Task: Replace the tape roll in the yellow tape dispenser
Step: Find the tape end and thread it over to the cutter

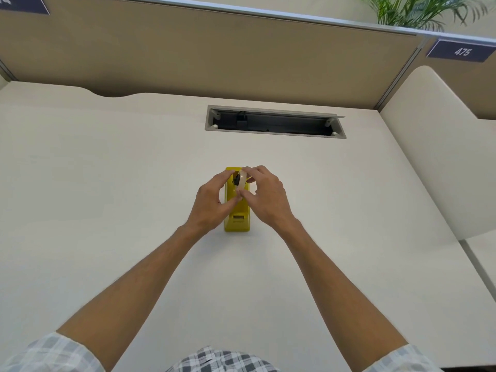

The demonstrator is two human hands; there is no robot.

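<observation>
A yellow tape dispenser (pixel 237 220) stands on the white desk (pixel 107 183), its cutter end toward me. A pale tape roll (pixel 243 180) with a dark hub sits upright at the dispenser's far end, over its cradle. My right hand (pixel 264 197) pinches the roll from the right, fingers over its top and thumb near its lower rim. My left hand (pixel 212 204) is on the dispenser's left side, fingers curled at the hub and thumb reaching toward the roll. Whether the roll rests in the cradle or is lifted is hidden by my fingers.
An open cable slot (pixel 275 122) is set into the desk behind the dispenser. A tan partition (pixel 214 55) closes the back. A rounded white divider (pixel 442 146) stands at the right, with a "475" sign (pixel 461 51) and a plant (pixel 418 12) beyond.
</observation>
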